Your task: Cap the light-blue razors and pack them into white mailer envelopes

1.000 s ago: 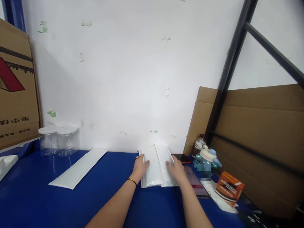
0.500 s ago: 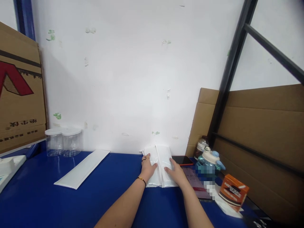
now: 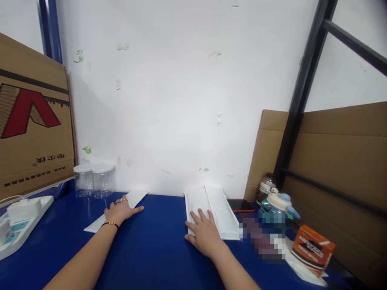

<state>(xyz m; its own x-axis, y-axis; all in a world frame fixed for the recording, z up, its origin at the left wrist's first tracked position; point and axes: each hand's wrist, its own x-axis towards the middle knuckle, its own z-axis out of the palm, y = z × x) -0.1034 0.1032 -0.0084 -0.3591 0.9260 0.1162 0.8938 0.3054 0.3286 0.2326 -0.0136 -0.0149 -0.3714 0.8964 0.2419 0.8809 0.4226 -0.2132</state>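
My left hand [image 3: 121, 211] lies over a long flat white packet [image 3: 136, 198] on the left part of the blue table, its fingers and thumb spread. The hand covers the packet's middle. Fingers apart, my right hand [image 3: 204, 233] rests on the lower end of a flat white packet [image 3: 198, 198] near the wall. Beside that one, a second white packet [image 3: 225, 217] lies with its edge alongside, its surface shiny like plastic film. Neither hand is closed around anything.
Two clear jars [image 3: 102, 183] with white lids stand back left, near a power strip [image 3: 30, 217] and a cardboard box [image 3: 33, 121]. At right are a phone [image 3: 242, 205], a brown bottle [image 3: 266, 189], a teal water bottle [image 3: 276, 205] and an orange box [image 3: 313, 249].
My left hand has moved left from the paired packets onto the single packet. My right hand has shifted from the right packet's edge onto the left one of the pair. The view has turned slightly left.
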